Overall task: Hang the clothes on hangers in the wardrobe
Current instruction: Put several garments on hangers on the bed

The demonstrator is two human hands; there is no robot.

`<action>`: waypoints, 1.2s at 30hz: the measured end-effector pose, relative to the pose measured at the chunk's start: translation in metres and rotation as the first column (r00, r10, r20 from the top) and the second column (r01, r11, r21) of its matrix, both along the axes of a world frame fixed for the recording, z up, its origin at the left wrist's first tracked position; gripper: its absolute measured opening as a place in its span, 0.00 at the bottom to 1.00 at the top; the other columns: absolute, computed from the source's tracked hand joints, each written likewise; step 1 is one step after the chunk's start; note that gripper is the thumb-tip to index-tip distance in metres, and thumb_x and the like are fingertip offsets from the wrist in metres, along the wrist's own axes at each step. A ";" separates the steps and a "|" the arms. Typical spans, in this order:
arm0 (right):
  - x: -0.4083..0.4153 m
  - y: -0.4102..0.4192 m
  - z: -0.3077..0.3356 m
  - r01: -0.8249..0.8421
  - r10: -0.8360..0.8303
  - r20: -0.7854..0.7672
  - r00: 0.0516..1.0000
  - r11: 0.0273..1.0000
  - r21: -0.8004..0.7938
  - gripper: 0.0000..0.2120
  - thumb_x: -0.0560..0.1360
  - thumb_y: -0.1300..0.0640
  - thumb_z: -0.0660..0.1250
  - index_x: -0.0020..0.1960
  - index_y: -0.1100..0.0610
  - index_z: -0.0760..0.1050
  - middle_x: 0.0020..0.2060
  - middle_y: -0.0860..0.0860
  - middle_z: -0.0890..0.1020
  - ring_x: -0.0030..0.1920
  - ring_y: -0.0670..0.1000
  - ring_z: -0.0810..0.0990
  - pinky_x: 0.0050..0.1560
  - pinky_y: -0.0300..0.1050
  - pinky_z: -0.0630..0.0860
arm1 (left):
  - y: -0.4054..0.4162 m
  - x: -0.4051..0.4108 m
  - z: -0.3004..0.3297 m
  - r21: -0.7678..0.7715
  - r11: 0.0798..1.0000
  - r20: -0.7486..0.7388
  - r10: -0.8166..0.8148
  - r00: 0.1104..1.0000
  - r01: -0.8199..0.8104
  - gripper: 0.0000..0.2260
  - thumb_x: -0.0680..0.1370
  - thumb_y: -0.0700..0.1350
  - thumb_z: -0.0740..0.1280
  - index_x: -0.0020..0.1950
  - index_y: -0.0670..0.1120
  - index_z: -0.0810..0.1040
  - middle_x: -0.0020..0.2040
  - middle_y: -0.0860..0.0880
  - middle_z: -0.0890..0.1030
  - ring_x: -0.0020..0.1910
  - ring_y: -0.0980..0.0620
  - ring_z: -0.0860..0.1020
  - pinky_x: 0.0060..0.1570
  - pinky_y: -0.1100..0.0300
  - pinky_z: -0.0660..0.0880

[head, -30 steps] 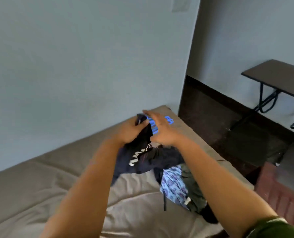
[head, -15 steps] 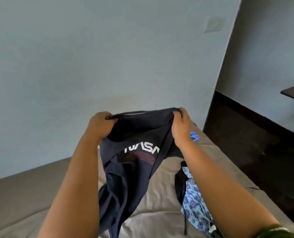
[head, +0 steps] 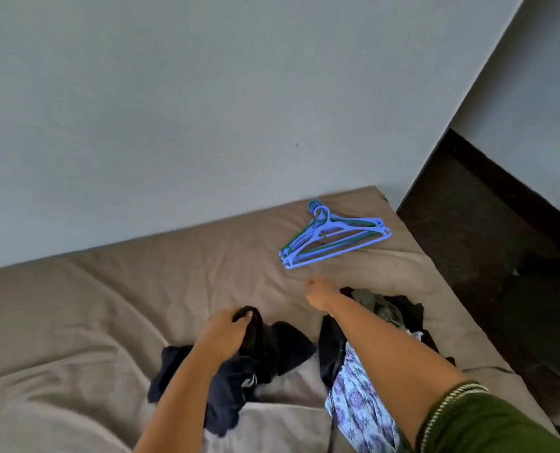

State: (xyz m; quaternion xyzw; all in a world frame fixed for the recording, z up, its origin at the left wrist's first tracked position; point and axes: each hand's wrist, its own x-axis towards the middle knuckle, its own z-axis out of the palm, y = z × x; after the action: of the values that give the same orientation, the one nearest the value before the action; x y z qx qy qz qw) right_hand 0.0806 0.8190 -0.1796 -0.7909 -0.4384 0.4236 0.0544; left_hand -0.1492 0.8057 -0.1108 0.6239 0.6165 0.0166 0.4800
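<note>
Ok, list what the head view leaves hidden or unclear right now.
- Wardrobe: nowhere in the head view.
- Navy T-shirt: print crumpled, hidden under the left hand.
- Clothes pile: partly hidden by the right forearm, cut by the bottom edge.
- Hangers: stacked, count unclear.
- Right hand: fingers face away.

Hangers (head: 334, 235) on bed (head: 141, 289), behind clothes (head: 363, 403)

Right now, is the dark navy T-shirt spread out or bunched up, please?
Bunched up: the dark navy T-shirt lies crumpled on the brown bedsheet, gripped by the left hand.
</note>
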 end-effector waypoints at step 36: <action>-0.041 -0.052 0.148 -0.593 0.437 0.405 0.803 0.647 0.480 0.37 0.68 0.56 0.75 0.73 0.56 0.64 0.70 0.57 0.68 0.71 0.60 0.63 0.69 0.51 0.61 | -0.023 -0.018 0.147 0.248 0.966 0.249 0.001 0.968 -0.065 0.13 0.77 0.53 0.69 0.45 0.43 0.80 0.37 0.43 0.78 0.38 0.49 0.76 0.45 0.47 0.73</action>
State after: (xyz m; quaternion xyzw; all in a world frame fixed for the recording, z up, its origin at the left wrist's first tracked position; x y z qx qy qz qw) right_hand 0.0401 0.7672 -0.0319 -0.6220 -0.7576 0.1608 0.1150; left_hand -0.1671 0.7829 0.0358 0.6630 0.5551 0.1811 0.4685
